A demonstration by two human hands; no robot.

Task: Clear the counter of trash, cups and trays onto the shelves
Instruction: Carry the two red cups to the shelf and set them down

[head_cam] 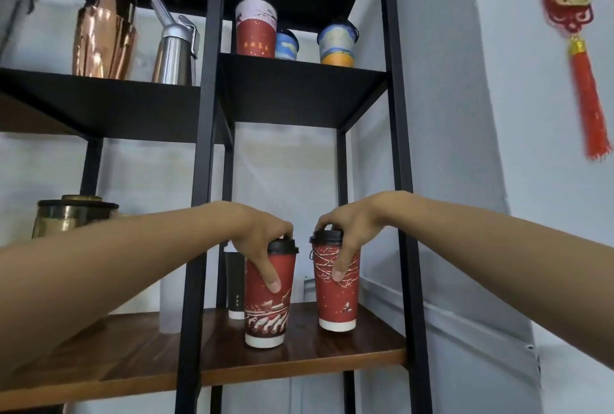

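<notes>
Two tall red paper cups with black lids stand on the wooden shelf (pixel 299 360) of a black metal rack. My left hand (pixel 262 244) grips the left red cup (pixel 269 314) from above, fingers round the lid and thumb down its side. My right hand (pixel 345 234) holds the right red cup (pixel 337 300) the same way. Both cup bases rest on or just above the shelf board; the right cup leans slightly.
A black-and-white cup (pixel 236 284) and a white cylinder (pixel 171 300) stand behind the left cup. The black shelf above holds several paper cups (pixel 255 31), a copper shaker (pixel 106 35) and a silver dispenser (pixel 174 48). Rack posts (pixel 398 148) frame the bay. A red ornament (pixel 578 48) hangs on the wall.
</notes>
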